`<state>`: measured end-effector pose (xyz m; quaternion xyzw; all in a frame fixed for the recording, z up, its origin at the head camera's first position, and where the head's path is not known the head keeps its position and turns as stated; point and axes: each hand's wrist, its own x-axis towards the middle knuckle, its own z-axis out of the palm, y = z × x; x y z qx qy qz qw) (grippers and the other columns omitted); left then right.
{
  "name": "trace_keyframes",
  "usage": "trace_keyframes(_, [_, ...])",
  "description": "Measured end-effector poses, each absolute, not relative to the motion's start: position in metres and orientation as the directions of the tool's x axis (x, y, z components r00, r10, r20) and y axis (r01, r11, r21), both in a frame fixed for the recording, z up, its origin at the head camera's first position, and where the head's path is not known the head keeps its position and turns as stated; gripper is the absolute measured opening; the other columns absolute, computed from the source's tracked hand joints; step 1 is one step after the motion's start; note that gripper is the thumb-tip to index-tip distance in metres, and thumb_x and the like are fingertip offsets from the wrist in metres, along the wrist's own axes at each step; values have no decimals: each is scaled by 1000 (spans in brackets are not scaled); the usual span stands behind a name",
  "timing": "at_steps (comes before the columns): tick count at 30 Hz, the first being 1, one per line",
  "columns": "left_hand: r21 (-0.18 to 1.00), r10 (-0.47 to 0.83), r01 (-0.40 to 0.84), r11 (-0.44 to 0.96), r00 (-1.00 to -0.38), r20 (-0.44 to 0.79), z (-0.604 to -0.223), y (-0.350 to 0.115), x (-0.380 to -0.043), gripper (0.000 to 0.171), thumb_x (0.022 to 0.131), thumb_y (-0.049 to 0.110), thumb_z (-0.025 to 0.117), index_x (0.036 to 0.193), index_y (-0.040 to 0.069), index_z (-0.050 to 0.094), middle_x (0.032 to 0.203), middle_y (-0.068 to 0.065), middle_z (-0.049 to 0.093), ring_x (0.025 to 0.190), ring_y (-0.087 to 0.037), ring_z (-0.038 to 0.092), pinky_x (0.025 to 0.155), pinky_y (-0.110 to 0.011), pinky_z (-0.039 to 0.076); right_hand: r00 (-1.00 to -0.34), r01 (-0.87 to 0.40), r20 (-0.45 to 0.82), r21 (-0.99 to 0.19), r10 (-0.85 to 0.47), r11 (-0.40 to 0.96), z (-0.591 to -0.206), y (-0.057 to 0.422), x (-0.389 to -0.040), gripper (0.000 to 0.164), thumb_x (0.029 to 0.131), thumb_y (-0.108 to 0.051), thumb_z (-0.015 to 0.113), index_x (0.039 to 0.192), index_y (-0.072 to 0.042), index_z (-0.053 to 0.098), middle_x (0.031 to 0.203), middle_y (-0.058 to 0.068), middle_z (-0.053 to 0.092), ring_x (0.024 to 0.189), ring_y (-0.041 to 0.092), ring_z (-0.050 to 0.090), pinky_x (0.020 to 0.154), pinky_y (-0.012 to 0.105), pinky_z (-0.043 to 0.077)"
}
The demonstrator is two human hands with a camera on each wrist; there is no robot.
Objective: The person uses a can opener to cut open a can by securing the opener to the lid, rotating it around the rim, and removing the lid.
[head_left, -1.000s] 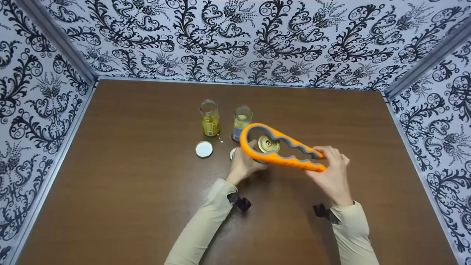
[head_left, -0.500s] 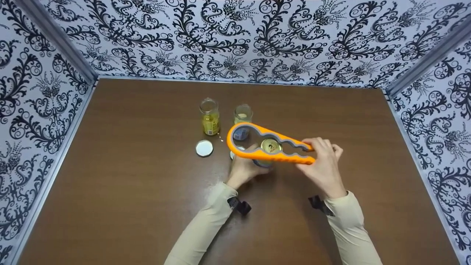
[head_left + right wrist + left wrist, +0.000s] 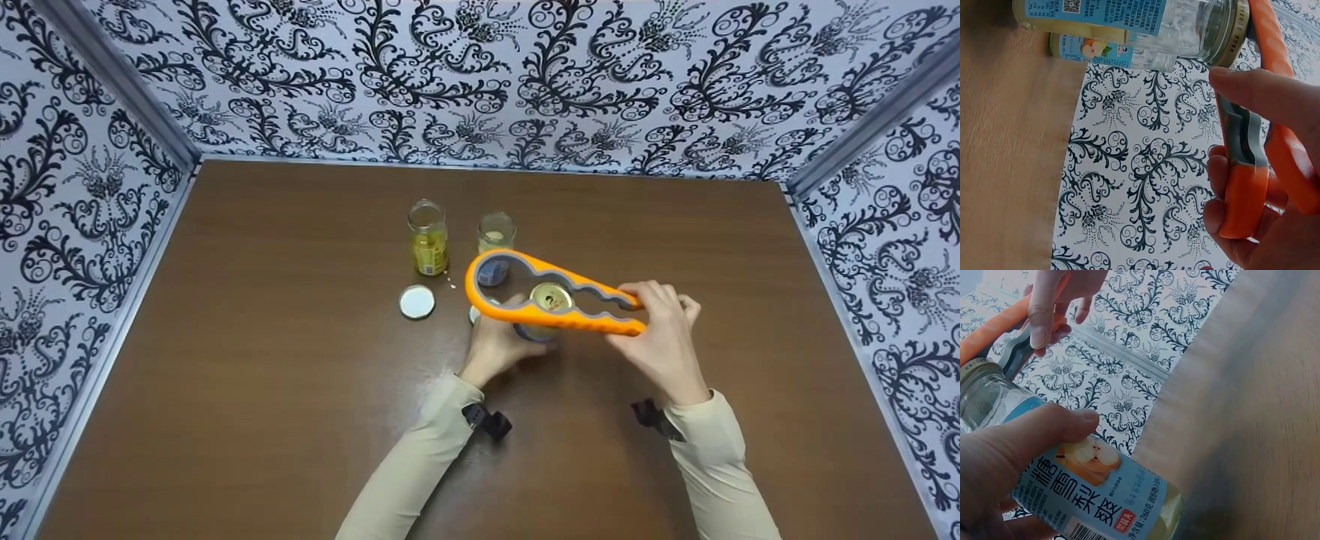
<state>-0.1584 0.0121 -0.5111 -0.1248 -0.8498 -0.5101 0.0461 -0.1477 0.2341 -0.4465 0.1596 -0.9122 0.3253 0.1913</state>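
Observation:
My left hand (image 3: 499,345) grips a glass jar (image 3: 1095,484) with a blue pear label and pale liquid inside. Its gold lid (image 3: 551,297) is on. With my right hand (image 3: 664,337) I hold an orange jar opener (image 3: 570,319) by the ends of its two handles, thumb on one and fingers on the other. In the head view the lid shows between the opener's grey wavy inner edges, nearer the handles than the round end. From the right wrist, the orange handles (image 3: 1244,202) stand right at the gold lid.
Behind my hands stand two lidless glass jars: one with yellow contents (image 3: 430,251), one with a blue label (image 3: 495,238). A white lid (image 3: 417,302) lies on the brown table (image 3: 300,337), another (image 3: 474,313) partly behind my left hand. Small white bits (image 3: 451,282) lie nearby. Patterned walls (image 3: 480,90) enclose the table.
My right hand has moved left with the jar opener, whose round end now reaches farther past the lid. The held jar has shifted slightly right. Little differs in the last half second.

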Motion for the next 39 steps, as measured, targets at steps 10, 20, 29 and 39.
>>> trace_keyframes(10, [885, 178, 255, 390, -964, 200, -510, 10, -156, 61, 61, 14, 89, 111, -5, 61, 109, -18, 67, 102, -29, 61, 93, -38, 44, -870, -432, 455, -516, -191, 740, -449, 235, -145, 54, 54, 1, 89, 101, -1, 64, 89, 9, 60, 87, 29, 48, 86, 55, 19])
trace_keyframes(20, [900, 190, 270, 342, -958, 215, -511, 12, -154, 55, 61, 11, 89, 106, -4, 62, 102, -13, 69, 97, -27, 63, 90, -34, 46, -869, -435, 451, -503, -203, 747, -450, 236, -143, 49, 56, 2, 88, 99, -1, 66, 83, 6, 60, 81, 26, 50, 83, 52, 24])
trace_keyframes(29, [884, 200, 309, 352, -947, 252, -510, 13, -147, 60, 59, 6, 88, 109, -9, 59, 102, -20, 66, 98, -34, 62, 89, -38, 47, -878, -419, 410, -404, -249, 813, -445, 238, -140, 47, 58, -2, 86, 101, -5, 67, 83, 4, 61, 78, 24, 51, 79, 48, 29])
trace_keyframes(39, [866, 255, 304, 396, -943, 215, -505, 15, -147, 48, 58, 11, 87, 97, -2, 61, 91, -11, 66, 86, -26, 62, 78, -34, 49, -844, -484, 444, -390, -300, 783, -443, 242, -141, 38, 57, 4, 84, 90, -4, 67, 74, 4, 58, 71, 23, 50, 72, 43, 31])
